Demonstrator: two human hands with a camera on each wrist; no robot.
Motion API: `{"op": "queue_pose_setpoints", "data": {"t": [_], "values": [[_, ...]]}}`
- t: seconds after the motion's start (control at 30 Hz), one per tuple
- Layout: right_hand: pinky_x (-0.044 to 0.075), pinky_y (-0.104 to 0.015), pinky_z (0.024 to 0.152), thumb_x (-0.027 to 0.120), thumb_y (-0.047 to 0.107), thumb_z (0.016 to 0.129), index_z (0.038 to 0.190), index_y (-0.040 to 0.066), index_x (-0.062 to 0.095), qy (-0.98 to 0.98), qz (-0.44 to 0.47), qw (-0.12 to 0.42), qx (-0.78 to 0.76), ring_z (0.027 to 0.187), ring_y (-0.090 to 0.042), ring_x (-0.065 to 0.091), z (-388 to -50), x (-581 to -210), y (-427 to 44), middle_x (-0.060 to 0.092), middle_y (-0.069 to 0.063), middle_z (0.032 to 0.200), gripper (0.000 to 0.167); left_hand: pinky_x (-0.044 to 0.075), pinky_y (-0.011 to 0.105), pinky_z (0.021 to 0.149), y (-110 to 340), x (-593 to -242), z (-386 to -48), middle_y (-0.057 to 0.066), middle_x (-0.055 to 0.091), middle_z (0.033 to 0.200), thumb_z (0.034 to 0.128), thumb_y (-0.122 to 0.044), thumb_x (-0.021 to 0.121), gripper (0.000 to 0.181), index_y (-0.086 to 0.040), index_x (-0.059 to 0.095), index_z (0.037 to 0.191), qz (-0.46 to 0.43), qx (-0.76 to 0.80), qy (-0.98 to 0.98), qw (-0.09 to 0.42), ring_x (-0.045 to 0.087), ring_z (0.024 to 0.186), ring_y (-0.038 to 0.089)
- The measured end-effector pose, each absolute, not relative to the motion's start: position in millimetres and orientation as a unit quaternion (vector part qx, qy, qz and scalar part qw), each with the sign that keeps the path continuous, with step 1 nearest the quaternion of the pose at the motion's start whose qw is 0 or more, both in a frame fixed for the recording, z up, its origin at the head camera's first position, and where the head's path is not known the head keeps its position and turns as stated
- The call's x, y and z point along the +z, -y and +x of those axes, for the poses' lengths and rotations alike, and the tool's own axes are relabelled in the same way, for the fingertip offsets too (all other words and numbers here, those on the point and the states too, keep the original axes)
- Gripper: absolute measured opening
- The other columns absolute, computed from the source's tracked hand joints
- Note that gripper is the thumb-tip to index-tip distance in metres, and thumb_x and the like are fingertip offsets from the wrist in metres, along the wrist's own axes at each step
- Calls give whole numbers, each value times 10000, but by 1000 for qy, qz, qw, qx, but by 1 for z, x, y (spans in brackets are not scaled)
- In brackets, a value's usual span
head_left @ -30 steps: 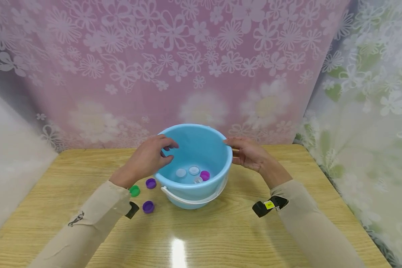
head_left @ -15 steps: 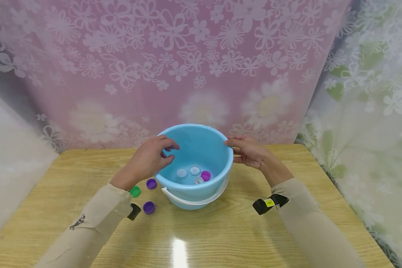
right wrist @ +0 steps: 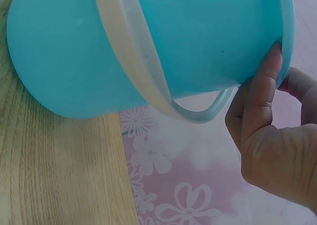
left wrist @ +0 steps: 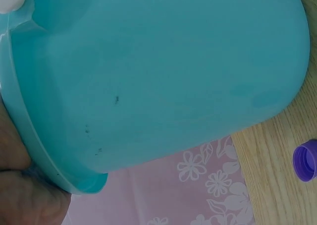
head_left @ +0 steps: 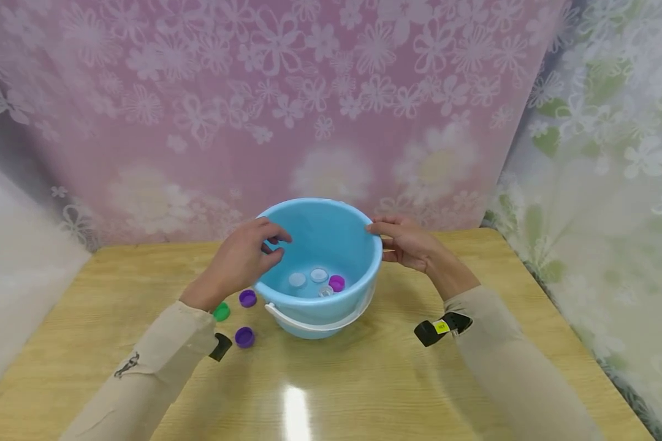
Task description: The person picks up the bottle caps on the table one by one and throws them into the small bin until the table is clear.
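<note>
A light blue bucket stands upright on the table, its white handle hanging down in front. Inside lie several clear or whitish caps and a magenta cap. The left hand hangs over the bucket's left rim, fingers loosely bent over the opening, holding nothing; the left wrist view shows part of this hand beside the rim. At the right rim, the right hand grips the edge; in the right wrist view, this hand has fingers outside, under the rim, and its thumb across it.
Left of the bucket, two purple caps and a green cap lie on the wooden table. A pink flowered cloth hangs behind the table, and a pale flowered one is at the right.
The head view has shifted slightly. Both hands stay at the bucket's rim much as before, and the caps keep their places.
</note>
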State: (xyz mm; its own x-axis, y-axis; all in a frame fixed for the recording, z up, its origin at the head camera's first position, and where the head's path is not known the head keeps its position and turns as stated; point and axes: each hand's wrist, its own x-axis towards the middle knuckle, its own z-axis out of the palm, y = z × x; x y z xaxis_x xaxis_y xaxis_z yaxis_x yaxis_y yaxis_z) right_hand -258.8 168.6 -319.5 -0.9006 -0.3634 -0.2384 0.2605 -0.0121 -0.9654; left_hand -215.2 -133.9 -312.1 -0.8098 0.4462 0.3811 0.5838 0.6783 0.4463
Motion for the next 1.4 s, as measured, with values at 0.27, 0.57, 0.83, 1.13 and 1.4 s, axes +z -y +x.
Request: {"op": "queue_pose_setpoints", "data": {"t": [0.27,0.57,0.83,1.13,1.4], "values": [[575,-335,746,572,165,969,1321,-45,464,-685,-45,217,-694,945,-255,662,-259,-318,-165,523,-180,1195,424,544,349,754,138,-312,-215,86,627,1004,878,-20,617,139,-79,694,977,-281,-291,907,114,635,860,229],[575,-369,749,571,168,972,1304,-38,480,-711,-50,212,-669,962,-275,659,-257,-313,-170,544,-190,1182,401,544,346,769,133,-309,-214,84,620,992,876,-23,624,132,-87,694,969,-276,-290,911,104,631,877,226],[581,-363,729,562,165,981,1288,-56,468,-725,-57,224,-649,941,-269,657,-257,-309,-172,534,-198,1158,390,546,344,771,132,-309,-216,55,615,984,865,-29,657,120,-82,687,968,-284,-273,914,97,627,872,212],[579,-385,754,577,162,972,1251,-26,512,-750,-44,226,-621,915,-275,636,-254,-312,-163,551,-182,1130,343,562,349,754,139,-316,-213,84,621,958,862,-10,648,110,-66,685,950,-281,-276,914,94,642,836,200],[588,-363,713,584,171,966,1219,-19,515,-769,-50,209,-602,857,-253,647,-255,-305,-166,560,-165,1095,324,560,340,732,134,-315,-215,76,606,946,877,-6,626,111,-57,688,954,-281,-288,908,119,640,823,206]]}}
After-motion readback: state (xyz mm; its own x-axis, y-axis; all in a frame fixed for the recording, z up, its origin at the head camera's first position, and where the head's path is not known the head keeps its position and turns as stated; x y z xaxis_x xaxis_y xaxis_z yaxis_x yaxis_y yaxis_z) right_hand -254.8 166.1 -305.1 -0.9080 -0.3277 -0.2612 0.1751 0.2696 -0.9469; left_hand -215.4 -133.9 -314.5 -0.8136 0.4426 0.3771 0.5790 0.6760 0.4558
